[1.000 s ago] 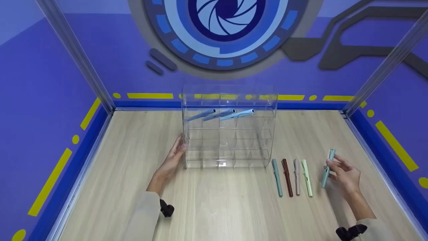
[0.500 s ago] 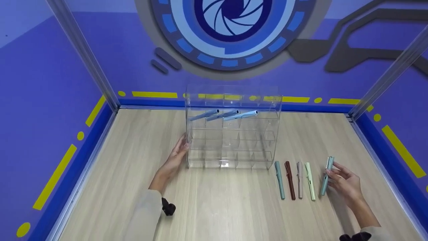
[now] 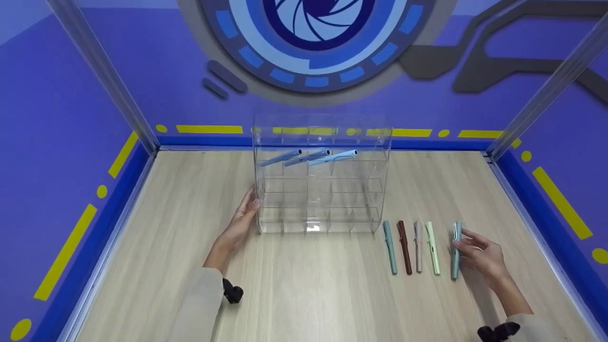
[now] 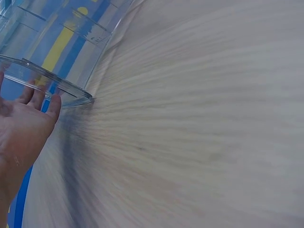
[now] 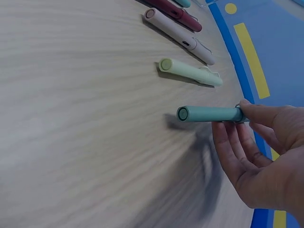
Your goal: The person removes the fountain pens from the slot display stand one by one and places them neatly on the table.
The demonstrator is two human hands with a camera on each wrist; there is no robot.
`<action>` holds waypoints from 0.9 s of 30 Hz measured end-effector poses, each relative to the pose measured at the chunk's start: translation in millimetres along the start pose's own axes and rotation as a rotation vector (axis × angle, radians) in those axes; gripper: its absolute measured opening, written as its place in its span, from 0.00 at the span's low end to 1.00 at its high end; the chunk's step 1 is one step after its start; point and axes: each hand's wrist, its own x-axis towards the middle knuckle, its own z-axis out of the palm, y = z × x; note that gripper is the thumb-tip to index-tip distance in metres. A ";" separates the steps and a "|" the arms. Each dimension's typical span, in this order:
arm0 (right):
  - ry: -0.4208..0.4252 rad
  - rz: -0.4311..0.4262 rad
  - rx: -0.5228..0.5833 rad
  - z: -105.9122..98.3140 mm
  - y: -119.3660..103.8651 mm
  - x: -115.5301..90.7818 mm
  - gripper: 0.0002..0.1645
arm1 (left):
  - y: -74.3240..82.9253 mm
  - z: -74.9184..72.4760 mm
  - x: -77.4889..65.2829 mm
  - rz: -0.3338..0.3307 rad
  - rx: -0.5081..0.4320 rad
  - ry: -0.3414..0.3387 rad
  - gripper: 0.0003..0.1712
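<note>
The right hand (image 3: 482, 256) has a narrow grip on a light teal pen (image 3: 456, 251), pinching it between thumb and fingers at the right end of a row of pens; whether that pen touches the wood-grained counter (image 3: 304, 294) is hard to tell. Just to its left lies a pale green pen (image 3: 433, 249), then a pinkish-grey pen (image 3: 418, 248), a dark red pen (image 3: 404, 248) and a darker teal pen (image 3: 390, 248), all roughly parallel and apart from one another. The left hand (image 3: 236, 229) rests against the left side of a clear rack (image 3: 319, 185), its grip loose, with the fingers extended along the side wall. The rack stands upright near the back wall (image 3: 475, 109), divided into many compartments. Two blue pens (image 3: 308, 158) and a light blue pen (image 3: 334, 158) lean side by side in an upper row, tilted to the right.
</note>
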 end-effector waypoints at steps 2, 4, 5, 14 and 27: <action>-0.005 0.003 -0.031 1.5 0.9 1.0 0.41 | 0.5 -0.7 -1.0 0.002 0.011 0.000 0.41; -0.014 0.009 -0.056 2.9 2.4 1.5 0.41 | 1.3 -0.8 -2.1 0.003 0.021 0.001 0.42; -0.018 0.011 -0.064 3.5 3.2 1.7 0.42 | 1.6 -0.9 -2.7 0.004 0.028 -0.001 0.42; -0.065 -0.002 -0.050 8.5 4.5 3.4 0.40 | 1.8 -5.1 -4.6 -0.010 0.024 0.006 0.42; 0.008 -0.101 -0.104 15.8 3.6 4.3 0.33 | 3.1 -3.7 -4.2 -0.030 0.033 -0.012 0.44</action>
